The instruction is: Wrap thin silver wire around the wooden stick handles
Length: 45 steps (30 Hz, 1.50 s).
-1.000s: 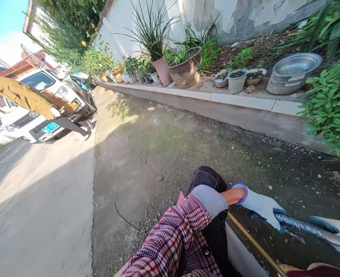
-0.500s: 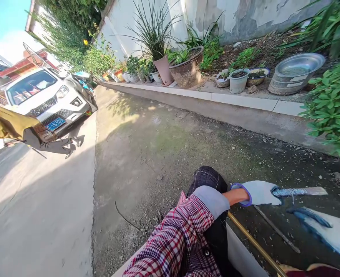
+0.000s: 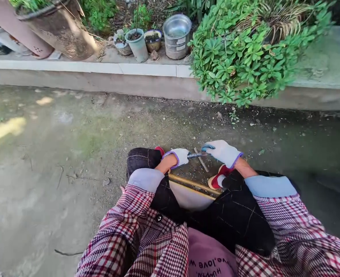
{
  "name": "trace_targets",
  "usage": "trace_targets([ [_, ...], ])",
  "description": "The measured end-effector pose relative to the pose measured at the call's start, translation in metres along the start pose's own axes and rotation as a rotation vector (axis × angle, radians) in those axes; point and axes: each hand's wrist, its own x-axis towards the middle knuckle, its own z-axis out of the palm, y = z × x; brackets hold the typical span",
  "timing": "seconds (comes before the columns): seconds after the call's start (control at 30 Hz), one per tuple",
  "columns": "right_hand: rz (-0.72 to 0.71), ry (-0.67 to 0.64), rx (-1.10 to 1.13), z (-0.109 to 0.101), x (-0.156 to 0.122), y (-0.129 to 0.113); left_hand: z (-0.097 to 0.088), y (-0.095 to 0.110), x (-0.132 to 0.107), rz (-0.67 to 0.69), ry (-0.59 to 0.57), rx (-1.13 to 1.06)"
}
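I sit low with my knees apart, in a plaid jacket and white work gloves. My left hand [image 3: 180, 156] is closed round the wrapped grey handle of a small tool [image 3: 194, 155]. My right hand [image 3: 223, 151] rests its fingers on the tool's other end, fingers curled over it. Both hands hover above the ground between my red shoes [image 3: 219, 178]. A thin stick [image 3: 201, 160] lies on the dirt just under them. A yellow bamboo-like rod [image 3: 193, 184] crosses in front of a white object [image 3: 188, 197] between my legs.
A low concrete curb [image 3: 106, 69] runs across ahead. On it stand a metal basin [image 3: 176, 35], small pots [image 3: 136, 44] and a large brown planter [image 3: 60, 29]. A leafy green bush [image 3: 239, 57] overhangs the curb at right. The ground is dirty concrete.
The view has swung right and down, from the lane with the white car to the curb and my lap. My hands have come together on the tool.
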Motion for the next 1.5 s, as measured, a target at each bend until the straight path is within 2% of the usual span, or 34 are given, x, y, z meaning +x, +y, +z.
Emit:
trace_targets([
  [0.13,-0.024,-0.001,0.034,0.0,0.001,-0.006,-0.012,0.005,0.009,-0.028,-0.082,-0.05],
  [0.33,0.049,0.108,0.098,-0.001,0.011,0.006,-0.006,0.021,0.004,0.033,-0.14,-0.389],
  [0.43,0.073,0.238,0.139,-0.003,0.011,0.004,-0.005,0.029,0.009,0.05,-0.092,-0.584],
  [0.53,0.06,0.32,0.228,-0.004,0.009,-0.008,-0.002,0.034,0.017,0.084,0.008,-0.743],
  [0.7,-0.063,0.21,0.446,0.01,0.013,-0.04,0.019,0.037,0.024,0.145,0.12,-0.859],
  [0.8,-0.016,0.211,0.538,0.023,0.02,-0.051,0.034,0.04,0.02,0.169,0.112,-0.851],
  [0.9,0.039,0.181,0.662,0.024,0.02,-0.052,0.038,0.041,0.015,0.204,0.026,-0.805],
  [1.03,0.023,-0.015,0.829,0.006,-0.002,-0.05,0.025,0.039,0.01,0.28,-0.118,-0.72],
  [1.13,0.019,-0.113,0.841,-0.007,-0.021,-0.049,0.014,0.034,0.011,0.304,-0.172,-0.618],
  [1.2,0.042,-0.122,0.787,-0.01,-0.026,-0.047,0.008,0.031,0.013,0.285,-0.176,-0.535],
  [1.3,0.117,-0.059,0.651,-0.009,-0.022,-0.038,0.006,0.026,0.015,0.269,-0.159,-0.41],
  [1.5,0.296,0.036,0.154,0.002,-0.008,-0.007,0.012,0.015,0.009,0.243,-0.23,-0.144],
])
